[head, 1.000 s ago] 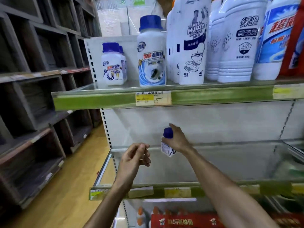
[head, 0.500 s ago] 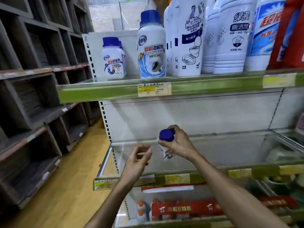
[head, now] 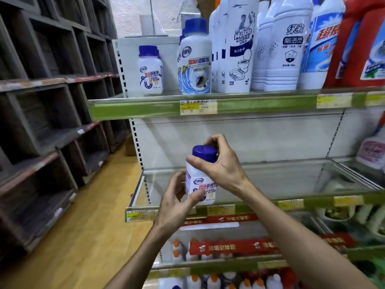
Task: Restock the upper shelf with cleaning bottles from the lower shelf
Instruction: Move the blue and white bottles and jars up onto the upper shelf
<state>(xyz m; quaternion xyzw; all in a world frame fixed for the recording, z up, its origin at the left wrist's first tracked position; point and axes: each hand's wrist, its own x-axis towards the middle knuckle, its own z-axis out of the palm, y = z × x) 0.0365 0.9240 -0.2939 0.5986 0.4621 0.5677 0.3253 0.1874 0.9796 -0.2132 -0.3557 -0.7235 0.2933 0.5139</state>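
Note:
A small white bottle with a blue cap point(head: 203, 180) is held upright in front of the lower shelf point(head: 260, 180). My right hand point(head: 220, 165) grips its shoulder and cap from the right. My left hand point(head: 177, 201) holds the bottle's lower body, thumb across the label. On the upper shelf point(head: 229, 107) stand two matching small bottles point(head: 150, 70) at the left, a taller blue-capped bottle point(head: 195, 59) beside them, and several large white cleaner bottles point(head: 277, 44) further right.
Dark wooden cubby shelving point(head: 52, 101) lines the left, with a wooden floor aisle point(head: 83, 236) between. The lower shelf holds a pink-labelled bottle point(head: 373, 151) at the far right. Shelves below carry orange-capped bottles point(head: 208, 278) and red banners.
My right hand lifted the small bottle up off the lower shelf and toward me. My left hand, loose and holding nothing before, has closed on the bottle's lower half.

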